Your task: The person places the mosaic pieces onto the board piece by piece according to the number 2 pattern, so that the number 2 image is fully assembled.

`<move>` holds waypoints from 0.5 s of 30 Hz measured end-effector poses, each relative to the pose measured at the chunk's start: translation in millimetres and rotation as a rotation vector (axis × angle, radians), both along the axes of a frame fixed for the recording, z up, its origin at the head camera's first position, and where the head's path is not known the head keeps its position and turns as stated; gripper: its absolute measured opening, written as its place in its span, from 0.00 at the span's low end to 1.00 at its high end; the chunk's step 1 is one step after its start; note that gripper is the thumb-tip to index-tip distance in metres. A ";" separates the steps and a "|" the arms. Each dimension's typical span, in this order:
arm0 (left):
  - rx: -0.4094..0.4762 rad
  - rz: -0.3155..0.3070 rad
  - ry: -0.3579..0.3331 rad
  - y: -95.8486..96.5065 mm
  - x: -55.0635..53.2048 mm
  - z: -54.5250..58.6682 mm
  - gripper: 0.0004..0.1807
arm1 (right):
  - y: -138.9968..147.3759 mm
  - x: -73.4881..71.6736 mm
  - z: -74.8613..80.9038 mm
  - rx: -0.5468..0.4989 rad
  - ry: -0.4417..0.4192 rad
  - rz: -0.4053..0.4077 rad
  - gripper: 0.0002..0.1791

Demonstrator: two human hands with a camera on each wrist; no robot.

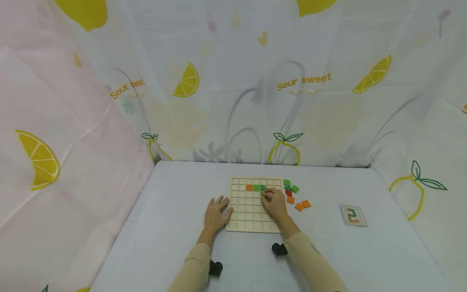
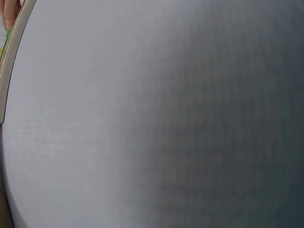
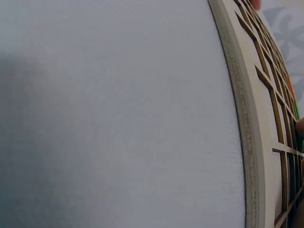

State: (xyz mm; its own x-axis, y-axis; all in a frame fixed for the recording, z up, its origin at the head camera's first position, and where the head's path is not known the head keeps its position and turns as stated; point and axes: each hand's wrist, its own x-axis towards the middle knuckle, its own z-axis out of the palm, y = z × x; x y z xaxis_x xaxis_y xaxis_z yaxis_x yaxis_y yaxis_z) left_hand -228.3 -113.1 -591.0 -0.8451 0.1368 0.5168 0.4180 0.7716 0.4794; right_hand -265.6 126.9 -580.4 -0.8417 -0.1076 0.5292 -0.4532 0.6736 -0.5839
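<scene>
Two forearms [image 1: 315,261] reaching forward, left grip [image 1: 215,215] relaxed against wooden board [image 1: 249,208], right grip [image 1: 275,204] pinching green tile [image 1: 262,193]

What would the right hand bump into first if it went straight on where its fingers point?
Past the green piece it pinches, the right hand would probably meet the row of orange and green tiles on the wooden board, though its height is unclear.

White table [image 1: 157,227]; lemon-print cloth walls [image 1: 233,52] behind and both sides, left side pinkish
</scene>
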 end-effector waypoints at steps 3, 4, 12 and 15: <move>0.003 0.005 0.008 -0.5 -0.7 0.0 0.19 | 1.2 1.5 -1.3 0.008 -0.013 0.008 0.08; 0.003 0.006 0.006 -0.6 -0.9 -0.2 0.19 | 1.6 1.5 -1.6 0.005 -0.014 0.016 0.08; -0.016 0.012 -0.019 0.5 0.6 0.6 0.19 | 2.7 1.3 -7.9 -0.040 0.023 0.007 0.07; -0.006 0.010 -0.020 1.2 0.7 0.6 0.19 | 0.7 0.8 -9.5 -0.045 0.056 -0.031 0.07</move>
